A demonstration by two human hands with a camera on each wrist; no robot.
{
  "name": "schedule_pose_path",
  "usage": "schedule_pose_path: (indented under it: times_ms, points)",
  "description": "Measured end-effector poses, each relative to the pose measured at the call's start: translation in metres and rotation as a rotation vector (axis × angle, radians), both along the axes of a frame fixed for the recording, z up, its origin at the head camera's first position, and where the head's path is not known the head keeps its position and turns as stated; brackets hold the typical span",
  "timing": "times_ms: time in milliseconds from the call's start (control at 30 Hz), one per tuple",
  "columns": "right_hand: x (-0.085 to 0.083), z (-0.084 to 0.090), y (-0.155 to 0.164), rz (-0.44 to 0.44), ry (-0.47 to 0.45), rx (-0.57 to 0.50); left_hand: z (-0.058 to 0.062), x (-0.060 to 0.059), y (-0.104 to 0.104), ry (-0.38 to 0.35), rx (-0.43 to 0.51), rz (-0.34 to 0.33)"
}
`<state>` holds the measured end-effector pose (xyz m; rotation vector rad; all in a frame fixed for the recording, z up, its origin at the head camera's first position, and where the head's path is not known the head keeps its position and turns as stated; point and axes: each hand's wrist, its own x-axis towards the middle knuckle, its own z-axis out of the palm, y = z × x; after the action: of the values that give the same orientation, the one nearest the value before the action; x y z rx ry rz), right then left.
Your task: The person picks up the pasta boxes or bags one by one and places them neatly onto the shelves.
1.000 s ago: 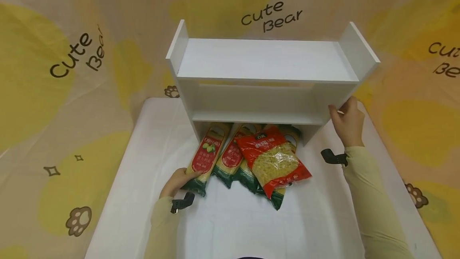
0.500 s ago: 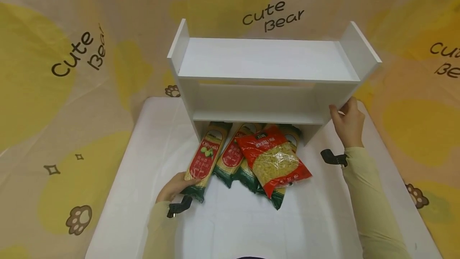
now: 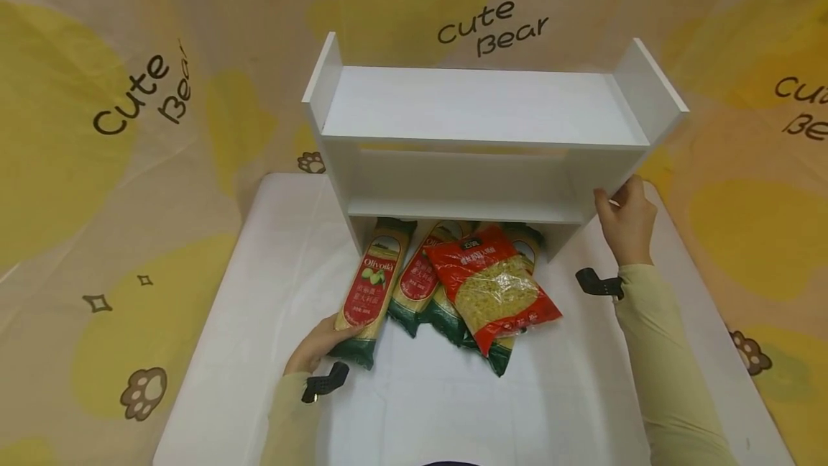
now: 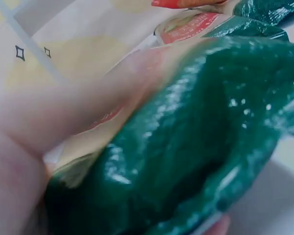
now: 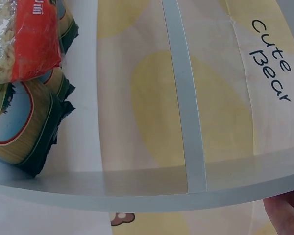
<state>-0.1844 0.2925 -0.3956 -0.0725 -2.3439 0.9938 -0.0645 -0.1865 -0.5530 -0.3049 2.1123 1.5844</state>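
My left hand (image 3: 318, 346) grips the green bottom end of a long pasta packet (image 3: 369, 286) with a red label, which lies on the white table (image 3: 272, 272). In the left wrist view the packet's green end (image 4: 186, 142) fills the frame under my fingers (image 4: 63, 107). Several more long packets (image 3: 420, 286) and a red bag of short pasta (image 3: 491, 290) lie fanned out under the white shelf unit (image 3: 479, 135). My right hand (image 3: 624, 218) holds the shelf's right side panel (image 5: 152, 188).
A yellow and beige "Cute Bear" cloth (image 3: 129, 128) hangs behind and around the table. Both shelf boards hold nothing. Bare tabletop (image 3: 453, 408) lies in front of the packets.
My left hand has shifted the gripped packet slightly, its bottom end moving a little right and toward me. The right hand stays on the shelf's side.
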Motion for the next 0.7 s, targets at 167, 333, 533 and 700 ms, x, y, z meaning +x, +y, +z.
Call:
schedule_pose_path:
  times_ms: [167, 333, 533, 700]
  points:
    - [0.0, 0.0, 0.0, -0.013, 0.01, 0.009, 0.002, 0.006, 0.002, 0.024, 0.059, 0.005]
    - [0.0, 0.0, 0.0, -0.009, 0.012, 0.006, 0.0, 0.009, 0.004, 0.033, 0.067, 0.04]
    - [0.0, -0.001, -0.001, -0.004, 0.008, 0.012, 0.0, 0.013, -0.005, 0.048, 0.078, 0.032]
    - [0.0, 0.0, -0.001, -0.007, 0.009, 0.001, 0.006, 0.017, -0.014, 0.054, 0.062, 0.009]
